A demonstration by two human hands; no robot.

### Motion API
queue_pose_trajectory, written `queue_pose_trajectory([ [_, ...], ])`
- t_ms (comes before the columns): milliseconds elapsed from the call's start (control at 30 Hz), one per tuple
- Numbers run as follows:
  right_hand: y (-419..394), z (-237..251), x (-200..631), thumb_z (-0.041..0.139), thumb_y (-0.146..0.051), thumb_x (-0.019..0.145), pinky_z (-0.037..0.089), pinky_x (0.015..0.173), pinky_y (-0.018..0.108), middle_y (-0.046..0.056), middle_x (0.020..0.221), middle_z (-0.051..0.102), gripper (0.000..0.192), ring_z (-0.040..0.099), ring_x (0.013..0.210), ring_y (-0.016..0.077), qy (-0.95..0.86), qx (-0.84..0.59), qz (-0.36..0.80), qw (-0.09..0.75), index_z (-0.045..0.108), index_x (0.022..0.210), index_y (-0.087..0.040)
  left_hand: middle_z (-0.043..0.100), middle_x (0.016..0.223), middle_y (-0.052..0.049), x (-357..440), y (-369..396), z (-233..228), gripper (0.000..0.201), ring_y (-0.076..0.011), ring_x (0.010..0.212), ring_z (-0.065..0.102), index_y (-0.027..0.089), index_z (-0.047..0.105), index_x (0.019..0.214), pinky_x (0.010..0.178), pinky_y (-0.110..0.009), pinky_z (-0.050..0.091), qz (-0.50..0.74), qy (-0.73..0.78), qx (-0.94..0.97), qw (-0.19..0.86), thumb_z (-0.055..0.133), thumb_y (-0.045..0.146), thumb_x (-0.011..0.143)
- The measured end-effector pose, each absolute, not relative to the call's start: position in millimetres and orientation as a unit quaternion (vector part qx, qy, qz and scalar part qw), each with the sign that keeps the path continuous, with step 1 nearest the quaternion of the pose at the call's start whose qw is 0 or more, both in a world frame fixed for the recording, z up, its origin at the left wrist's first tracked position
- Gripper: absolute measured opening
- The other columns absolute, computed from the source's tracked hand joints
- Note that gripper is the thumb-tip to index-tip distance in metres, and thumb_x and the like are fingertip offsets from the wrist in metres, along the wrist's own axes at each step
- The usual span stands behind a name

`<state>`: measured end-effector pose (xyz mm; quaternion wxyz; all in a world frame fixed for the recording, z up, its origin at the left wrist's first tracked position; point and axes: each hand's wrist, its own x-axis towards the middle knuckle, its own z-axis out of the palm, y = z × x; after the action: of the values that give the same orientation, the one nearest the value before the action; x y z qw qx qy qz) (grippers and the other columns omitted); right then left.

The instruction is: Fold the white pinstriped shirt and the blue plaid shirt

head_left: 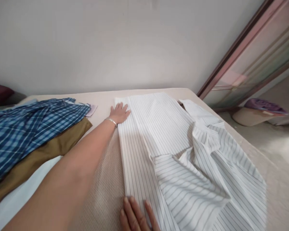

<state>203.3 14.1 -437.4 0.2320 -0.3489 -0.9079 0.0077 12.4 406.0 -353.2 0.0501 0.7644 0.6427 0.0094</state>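
A white shirt (159,125) with thin dark stripes lies spread on the bed. A long strip along its left side is folded over and lies flat, while the right part is bunched and creased. My left hand (119,113), with a bangle at its wrist, is stretched far forward and rests flat on the strip's far end, fingers spread. At the bottom of the view, my right hand (138,216) touches the near part of the same strip with its fingers extended. Its palm is cut off by the frame's edge.
Left of my arm lies a pile of clothes: a blue checked garment (38,125), a brown cloth (69,138) and a white cloth (26,186). The bed (103,179) meets a plain wall (98,48). A bin-like container (249,116) with purple cloth stands on the floor at right.
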Motion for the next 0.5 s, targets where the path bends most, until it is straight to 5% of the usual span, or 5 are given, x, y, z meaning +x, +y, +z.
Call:
queue_pose_trajectory([
  [200,15.2,-391.6,215.6,0.045,-0.034,0.107,0.044,0.115,0.046,0.014,0.158,0.04,0.055,0.036,0.149,0.0281,-0.93,-0.327,0.03,0.165,0.039,0.157,-0.011,0.026,0.168,-0.02,26.4,338.5,-348.9,0.073,-0.0368,0.157,0.015,0.011,0.036,0.157,0.124,-0.062,0.011,0.04,0.623,0.781,-0.009,0.012,0.056,0.104],
  [400,5.3,-350.3,213.7,0.045,-0.069,0.101,0.013,0.128,0.055,0.015,0.17,0.011,0.089,0.003,0.157,0.0305,-0.905,-0.368,0.189,0.094,0.023,0.162,-0.007,0.015,0.17,-0.022,28.8,280.6,-364.7,0.076,-0.0365,0.158,0.012,0.007,0.023,0.161,0.125,-0.055,0.015,0.035,0.615,0.788,0.007,0.019,0.059,0.105],
  [500,22.8,-328.4,223.9,0.038,-0.067,0.104,0.016,0.127,0.053,0.014,0.168,0.023,0.078,0.015,0.156,0.0289,-0.885,-0.363,0.269,0.113,0.031,0.159,-0.012,0.013,0.17,-0.024,31.9,286.3,-361.1,0.075,-0.0395,0.157,0.012,0.007,0.023,0.161,0.123,-0.062,0.015,0.034,0.619,0.784,0.034,0.021,0.058,0.106],
])
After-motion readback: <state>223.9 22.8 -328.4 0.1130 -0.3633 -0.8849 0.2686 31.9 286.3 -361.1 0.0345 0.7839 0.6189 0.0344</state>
